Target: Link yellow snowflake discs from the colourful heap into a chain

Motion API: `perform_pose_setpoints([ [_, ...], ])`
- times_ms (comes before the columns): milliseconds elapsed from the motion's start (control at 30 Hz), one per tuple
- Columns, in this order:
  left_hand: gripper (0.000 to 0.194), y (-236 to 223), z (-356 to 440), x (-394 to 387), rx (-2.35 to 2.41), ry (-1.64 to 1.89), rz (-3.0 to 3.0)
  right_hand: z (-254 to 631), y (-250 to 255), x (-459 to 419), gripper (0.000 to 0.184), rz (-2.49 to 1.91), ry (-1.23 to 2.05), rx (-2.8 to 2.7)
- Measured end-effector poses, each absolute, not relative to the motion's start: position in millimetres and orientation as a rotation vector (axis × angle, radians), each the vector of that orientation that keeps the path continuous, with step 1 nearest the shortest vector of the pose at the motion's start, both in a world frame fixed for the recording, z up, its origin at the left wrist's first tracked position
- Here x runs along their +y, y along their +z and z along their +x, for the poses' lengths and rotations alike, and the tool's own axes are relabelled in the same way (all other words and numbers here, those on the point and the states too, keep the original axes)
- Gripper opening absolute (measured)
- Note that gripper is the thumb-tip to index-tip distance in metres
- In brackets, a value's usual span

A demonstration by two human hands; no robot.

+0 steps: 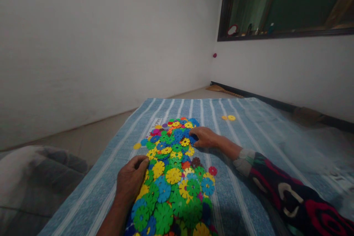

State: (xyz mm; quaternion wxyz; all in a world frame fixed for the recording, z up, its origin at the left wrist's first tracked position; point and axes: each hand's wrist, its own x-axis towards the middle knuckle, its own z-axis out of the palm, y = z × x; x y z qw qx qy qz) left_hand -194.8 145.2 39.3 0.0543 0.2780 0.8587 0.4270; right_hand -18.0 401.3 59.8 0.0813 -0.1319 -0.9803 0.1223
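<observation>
A long heap of notched plastic flower discs [173,176] in green, yellow, blue, orange and red lies on a striped cloth. My left hand [131,179] rests against the heap's left edge, thumb and forefinger bent toward the discs. Its other fingers are hidden, so its grip cannot be made out. Toward the far right side of the heap, my right hand [205,137] has its fingers bent round a blue flower disc [195,138] that shows between fingertips and thumb. A dark patterned sleeve [284,191] covers the right forearm.
Blue cloth with white stripes [235,147] covers the surface. Two yellow discs [231,118] lie apart at the far right. Clear plastic [312,151] is spread on the right side. Grey fabric [41,184] sits at the left. White walls [110,37] stand behind, with a window [298,3].
</observation>
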Motion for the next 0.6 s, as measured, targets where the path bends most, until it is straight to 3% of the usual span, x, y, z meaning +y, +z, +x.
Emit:
perform_pose_setpoints([
  [600, 0.038, 45, -192, 146, 2.594, 1.311, 0.829, -13, 61, 374, 0.028, -0.360, 0.256, -2.972],
])
